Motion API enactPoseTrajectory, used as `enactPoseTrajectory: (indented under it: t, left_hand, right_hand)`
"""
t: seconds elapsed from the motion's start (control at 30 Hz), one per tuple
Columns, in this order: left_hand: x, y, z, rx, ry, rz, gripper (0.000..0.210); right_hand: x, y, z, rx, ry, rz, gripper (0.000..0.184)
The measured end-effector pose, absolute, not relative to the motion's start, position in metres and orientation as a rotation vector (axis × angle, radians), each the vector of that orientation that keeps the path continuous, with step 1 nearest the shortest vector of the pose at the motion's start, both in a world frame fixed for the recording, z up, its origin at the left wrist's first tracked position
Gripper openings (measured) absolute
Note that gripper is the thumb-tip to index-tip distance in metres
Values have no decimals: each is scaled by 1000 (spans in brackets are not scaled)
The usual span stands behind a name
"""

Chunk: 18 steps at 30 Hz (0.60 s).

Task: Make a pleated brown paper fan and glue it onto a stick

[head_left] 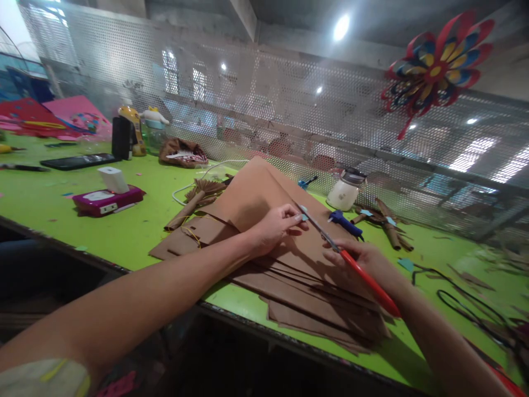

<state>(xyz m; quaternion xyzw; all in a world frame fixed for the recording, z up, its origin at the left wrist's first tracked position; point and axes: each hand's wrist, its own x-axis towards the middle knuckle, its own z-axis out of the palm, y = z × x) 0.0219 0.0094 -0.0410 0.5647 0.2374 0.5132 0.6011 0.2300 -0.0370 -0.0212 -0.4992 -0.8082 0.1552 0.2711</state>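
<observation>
My left hand is closed in a pinch on a small piece of light-blue paper above a stack of brown kraft paper. My right hand grips red-handled scissors, whose blades point up and left to the blue piece. Whether the blades touch the paper I cannot tell. The top brown sheet bends upward behind my left hand. Just beyond my right hand lies a blue glue gun on the green table.
Rolled brown paper pieces with blue scraps lie at right, near a black cord. A glass jar stands by the perforated metal screen. At left are a purple power box, a phone and a brown pouch.
</observation>
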Motion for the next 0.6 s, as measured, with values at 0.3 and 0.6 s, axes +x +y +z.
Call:
enactPoseTrajectory:
  t: [0.3,0.6]
  left_hand:
    - [21,6,-38,1259,587,1157,19]
    - [19,9,-41,1189,642,1174,10]
  right_hand:
    - [233,-27,-24,-1649,-2163,-1,39]
    - [258,-2,-39,-1866,-2309,-179,37]
